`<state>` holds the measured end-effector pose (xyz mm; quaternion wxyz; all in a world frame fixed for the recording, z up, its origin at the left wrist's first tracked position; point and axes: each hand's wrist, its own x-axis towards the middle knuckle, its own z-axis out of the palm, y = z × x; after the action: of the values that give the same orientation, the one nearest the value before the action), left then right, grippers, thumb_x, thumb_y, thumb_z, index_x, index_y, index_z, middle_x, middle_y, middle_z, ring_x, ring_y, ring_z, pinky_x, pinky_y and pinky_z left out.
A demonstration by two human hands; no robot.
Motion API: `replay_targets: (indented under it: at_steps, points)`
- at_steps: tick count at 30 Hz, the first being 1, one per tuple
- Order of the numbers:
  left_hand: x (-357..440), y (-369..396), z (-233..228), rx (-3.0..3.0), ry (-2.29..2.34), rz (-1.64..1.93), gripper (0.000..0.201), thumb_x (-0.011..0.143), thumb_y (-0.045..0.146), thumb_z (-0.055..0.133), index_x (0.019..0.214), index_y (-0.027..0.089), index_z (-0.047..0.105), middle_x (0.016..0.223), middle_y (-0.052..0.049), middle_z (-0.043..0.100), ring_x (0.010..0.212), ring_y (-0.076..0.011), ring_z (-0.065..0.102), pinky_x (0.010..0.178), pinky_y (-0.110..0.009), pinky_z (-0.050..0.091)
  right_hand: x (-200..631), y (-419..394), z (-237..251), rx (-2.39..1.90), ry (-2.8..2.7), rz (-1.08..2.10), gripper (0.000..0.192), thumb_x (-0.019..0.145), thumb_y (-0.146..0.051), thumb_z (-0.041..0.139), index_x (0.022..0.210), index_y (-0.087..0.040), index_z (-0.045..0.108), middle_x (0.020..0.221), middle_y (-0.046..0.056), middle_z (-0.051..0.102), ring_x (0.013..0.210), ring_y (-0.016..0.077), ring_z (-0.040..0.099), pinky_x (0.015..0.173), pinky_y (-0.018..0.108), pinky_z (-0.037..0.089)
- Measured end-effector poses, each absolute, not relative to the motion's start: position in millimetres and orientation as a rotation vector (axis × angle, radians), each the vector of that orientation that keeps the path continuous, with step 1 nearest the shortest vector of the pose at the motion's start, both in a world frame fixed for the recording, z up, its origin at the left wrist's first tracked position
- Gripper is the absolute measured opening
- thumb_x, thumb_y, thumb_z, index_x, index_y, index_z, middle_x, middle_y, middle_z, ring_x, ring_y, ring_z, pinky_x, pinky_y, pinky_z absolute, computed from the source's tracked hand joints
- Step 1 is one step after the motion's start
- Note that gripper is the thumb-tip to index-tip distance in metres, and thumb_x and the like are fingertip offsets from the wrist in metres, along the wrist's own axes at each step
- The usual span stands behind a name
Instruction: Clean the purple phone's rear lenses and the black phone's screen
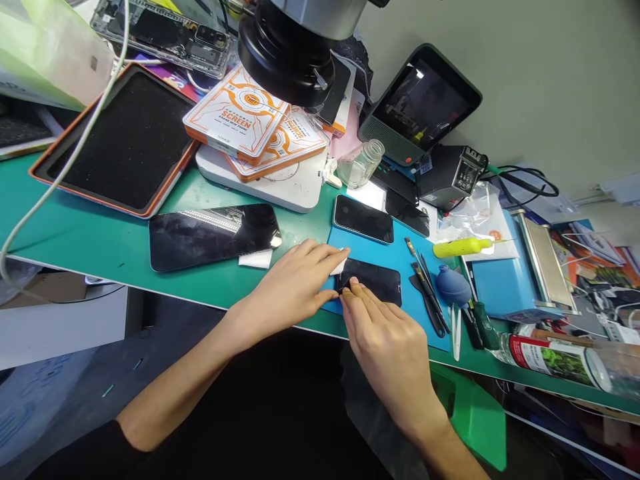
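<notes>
A dark phone (pixel 373 280) is laid flat on a blue work mat (pixel 395 250) near the front edge of the green-topped table (pixel 100 240), and both hands are set at its left end. The left hand (pixel 295 283) is laid palm down with the fingers stretched out and held together, the fingertips resting on a small white piece (pixel 341 267) at the phone's far left corner. The right hand (pixel 387 340) is brought in from the near side, its fingers bent and bunched together, with the tips pressed on the phone's near left edge; whether anything is pinched between them cannot be told. A second dark phone (pixel 363 219) is seen on the far part of the mat, and a larger dark screen panel (pixel 213 235) is laid on the table to the left, with a white pad (pixel 256 259) just beside its near right corner. To the right of the phone, a set of dark-handled tools (pixel 429 293), a blue rubber blower (pixel 453 285), white tweezers (pixel 456 330) and a yellow-handled tool (pixel 463 247) are gathered. Farther back, two orange-and-white screen boxes (pixel 240 117) are stacked on a white slab (pixel 270 183), under a black microscope head (pixel 287 50). A black tray with an orange rim (pixel 123 140) is placed at the far left.
</notes>
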<state>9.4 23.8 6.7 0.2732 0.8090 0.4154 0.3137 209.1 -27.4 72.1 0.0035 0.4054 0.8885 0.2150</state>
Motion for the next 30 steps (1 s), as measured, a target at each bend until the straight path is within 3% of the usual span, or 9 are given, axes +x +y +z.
replay_targets:
  at_steps: [23, 30]
  points:
    - [9, 25, 11, 2.199, 1.141, 0.820, 0.051, 0.104, 0.032, 0.075, 0.151, 0.021, 0.057, 0.146, -0.012, 0.064, 0.130, -0.0307, 0.067, 0.112, -0.057, 0.060, 199, -37, 56, 1.254, 2.668, 0.931, 0.018, 0.102, -0.020, 0.077, 0.117, -0.013, 0.073, 0.128, 0.010, 0.074, 0.112, 0.0202, 0.075, 0.087, 0.033, 0.069]
    - [9, 25, 13, 2.193, 1.140, 0.800, 0.050, 0.105, 0.033, 0.074, 0.151, 0.021, 0.058, 0.146, -0.012, 0.064, 0.130, -0.0303, 0.067, 0.111, -0.056, 0.060, 200, -34, 60, 1.239, 2.646, 0.916, 0.029, 0.104, -0.026, 0.076, 0.130, -0.015, 0.070, 0.130, 0.010, 0.073, 0.111, 0.0207, 0.075, 0.090, 0.036, 0.068]
